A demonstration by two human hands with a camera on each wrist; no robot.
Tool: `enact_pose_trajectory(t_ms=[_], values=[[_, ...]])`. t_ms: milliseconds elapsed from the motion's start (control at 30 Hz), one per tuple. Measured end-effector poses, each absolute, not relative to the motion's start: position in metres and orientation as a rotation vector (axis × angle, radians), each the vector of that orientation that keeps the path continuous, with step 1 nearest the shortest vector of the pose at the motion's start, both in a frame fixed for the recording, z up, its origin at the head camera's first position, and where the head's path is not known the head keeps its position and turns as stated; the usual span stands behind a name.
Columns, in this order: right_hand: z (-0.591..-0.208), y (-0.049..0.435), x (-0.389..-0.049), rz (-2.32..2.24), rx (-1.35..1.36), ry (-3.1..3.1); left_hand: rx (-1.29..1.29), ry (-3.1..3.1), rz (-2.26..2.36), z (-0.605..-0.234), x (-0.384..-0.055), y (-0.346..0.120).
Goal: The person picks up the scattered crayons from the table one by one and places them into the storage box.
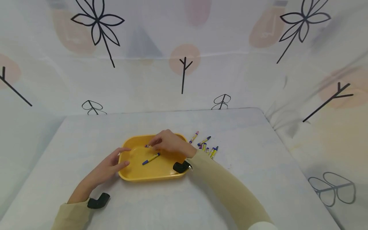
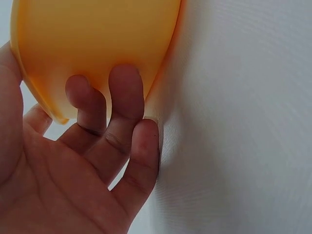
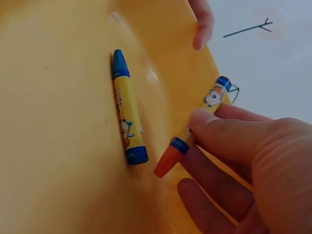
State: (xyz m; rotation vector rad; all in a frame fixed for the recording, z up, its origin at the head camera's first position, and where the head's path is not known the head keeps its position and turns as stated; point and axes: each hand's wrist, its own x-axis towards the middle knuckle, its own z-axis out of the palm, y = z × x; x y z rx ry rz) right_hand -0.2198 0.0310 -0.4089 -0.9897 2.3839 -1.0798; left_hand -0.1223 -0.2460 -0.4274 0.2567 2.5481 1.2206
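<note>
A yellow tray lies on the table. My left hand grips its left end, with the thumb and index finger over the rim and the other fingers against the outer wall. Above the tray, my right hand pinches an orange crayon in a yellow wrapper with blue bands, between thumb and fingers. The orange tip slants down toward the tray floor. A blue crayon in the same kind of wrapper lies on the tray floor beside it.
Several more crayons lie on the white table right of the tray, among them a pink-tipped one and a dark blue one. Some are partly hidden by the right wrist. A patterned cloth rises behind the table.
</note>
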Motion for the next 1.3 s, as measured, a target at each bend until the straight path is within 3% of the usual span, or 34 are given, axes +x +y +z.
enact_pose_trajectory(t_ms=[733,1100,1300], values=[[-0.42,0.028,-0.224,-0.929,-1.018,2.439,0.231,2.529,1.237,-0.429,-0.121,-0.246],[-0.397,0.037,-0.221,-1.193,-0.89,2.317,0.224,2.526,1.239,-0.427,-0.121,-0.246],[-0.38,0.071,-0.218,-1.315,-0.883,2.341,0.234,2.532,1.247,-0.431,-0.122,-0.246]])
